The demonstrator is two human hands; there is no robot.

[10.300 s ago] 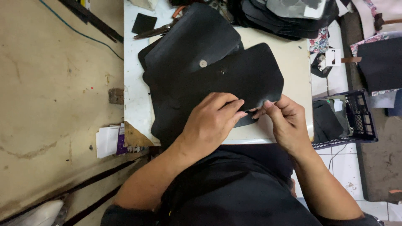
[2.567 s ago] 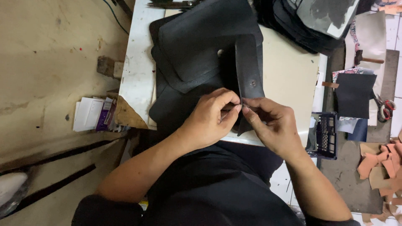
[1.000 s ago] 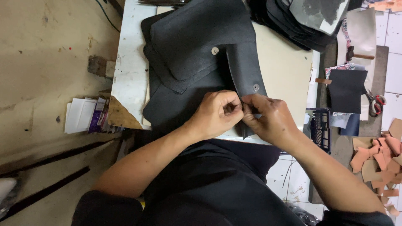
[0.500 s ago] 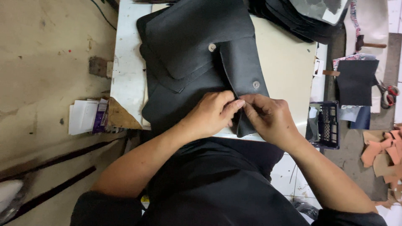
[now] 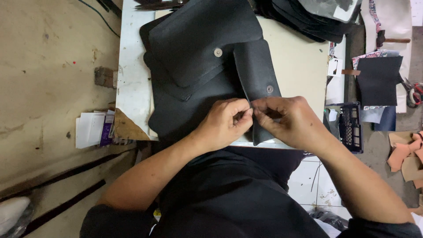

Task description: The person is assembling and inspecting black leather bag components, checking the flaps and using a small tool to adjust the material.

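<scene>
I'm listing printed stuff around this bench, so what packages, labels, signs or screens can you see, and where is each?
Paper packets: white and purple, flat, stacked on the floor left of the table.
Small tag: white, rectangular, at the table's right edge.
No signs or screens.

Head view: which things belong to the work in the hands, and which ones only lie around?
In hand:
- left hand and right hand, pinching the folded black leather strip with a metal snap
- large black leather panels with a round snap under it

Lying about:
- dark plastic crate
- red-handled scissors
- tan leather scraps
- white paper stack
</scene>
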